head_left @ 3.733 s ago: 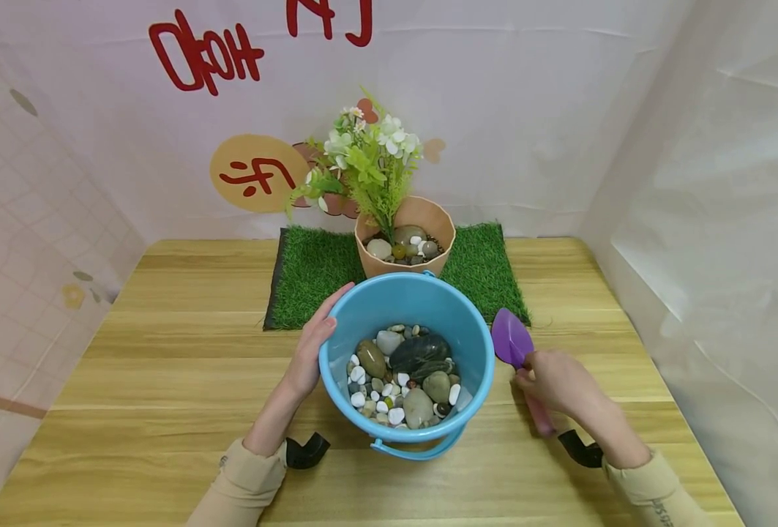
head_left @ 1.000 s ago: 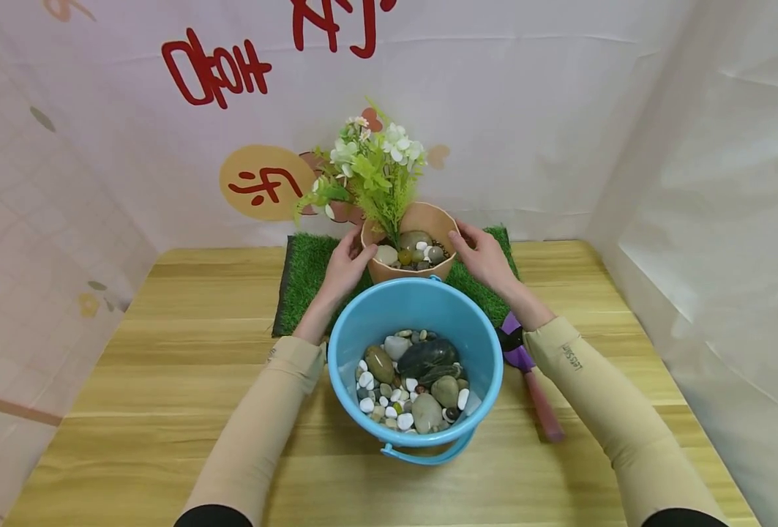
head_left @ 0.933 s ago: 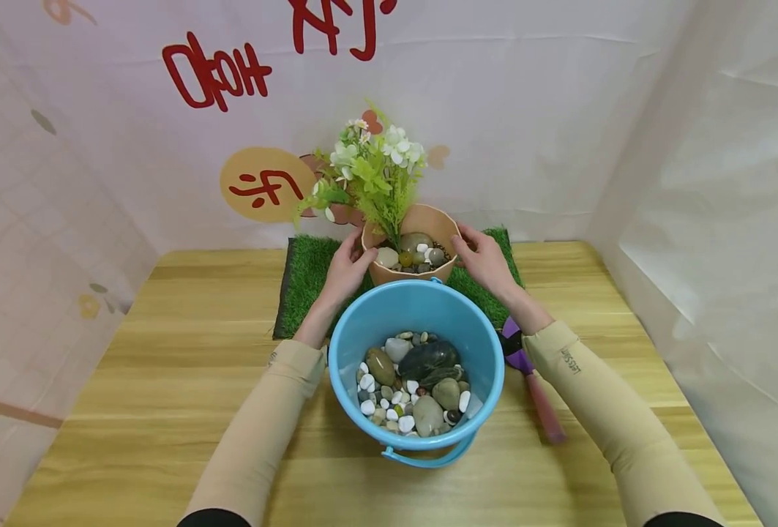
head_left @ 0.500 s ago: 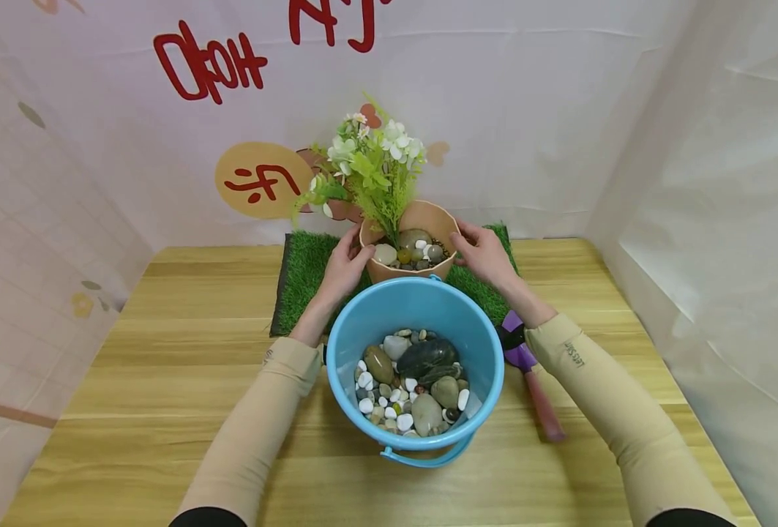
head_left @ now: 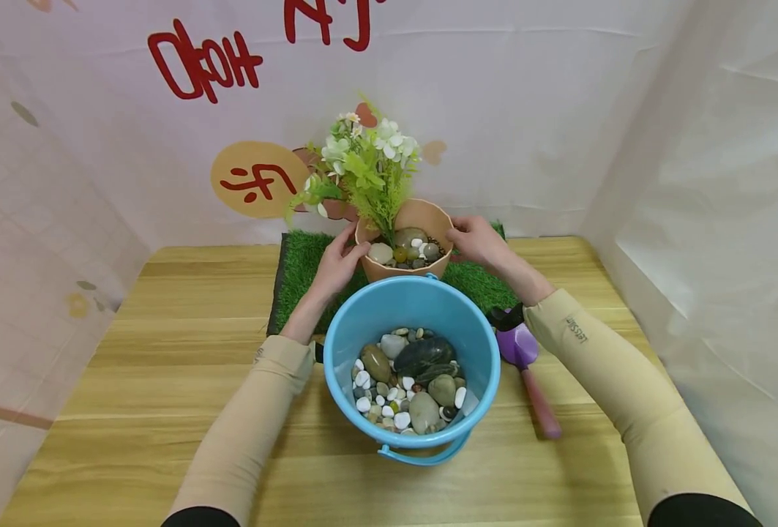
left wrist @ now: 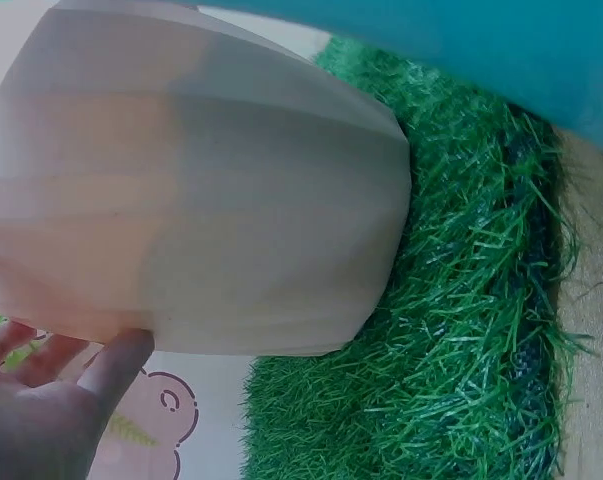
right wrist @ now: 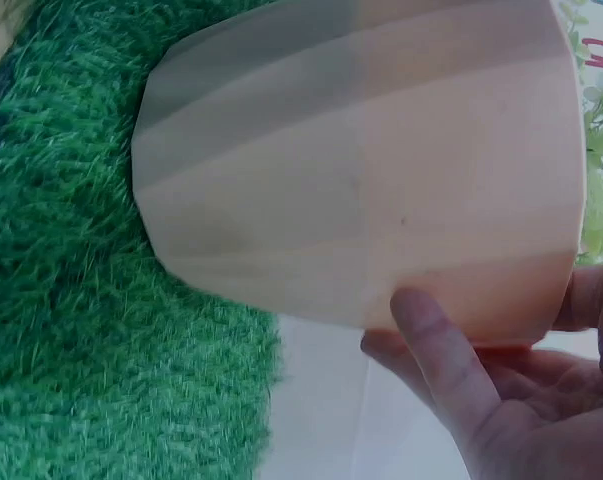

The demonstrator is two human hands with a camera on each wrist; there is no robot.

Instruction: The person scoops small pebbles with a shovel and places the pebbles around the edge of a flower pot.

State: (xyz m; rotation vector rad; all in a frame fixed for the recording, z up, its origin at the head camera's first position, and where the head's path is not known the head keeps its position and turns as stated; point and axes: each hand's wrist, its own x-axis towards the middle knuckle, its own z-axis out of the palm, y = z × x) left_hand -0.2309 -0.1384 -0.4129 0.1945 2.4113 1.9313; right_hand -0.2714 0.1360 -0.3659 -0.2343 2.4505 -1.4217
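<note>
A peach flower pot (head_left: 405, 271) with a faceted wall stands on a green artificial-grass mat (head_left: 303, 271). It holds pebbles (head_left: 411, 238) and a bunch of white artificial flowers (head_left: 398, 143) with green leaves. My left hand (head_left: 336, 269) holds the left side of the pot; in the left wrist view its fingertips touch the wall. On the other side my right hand (head_left: 484, 243) grips the rim, fingers bent on the pot (right wrist: 381, 170) in the right wrist view. Beside that hand is a small red patch (right wrist: 511, 350), too little shown to name.
Nearer to me stands a blue bucket (head_left: 339, 366) of mixed stones, its handle (head_left: 428, 457) hanging at the front. A purple trowel (head_left: 520, 348) with a pink handle lies right of it on the wooden table (head_left: 165, 351). Printed cloth (head_left: 527, 110) walls the back and sides.
Earlier, my left hand was on the bucket's rim and my right held the trowel. Both then moved to the pot. In the last half second my right hand shifted slightly upward along the rim.
</note>
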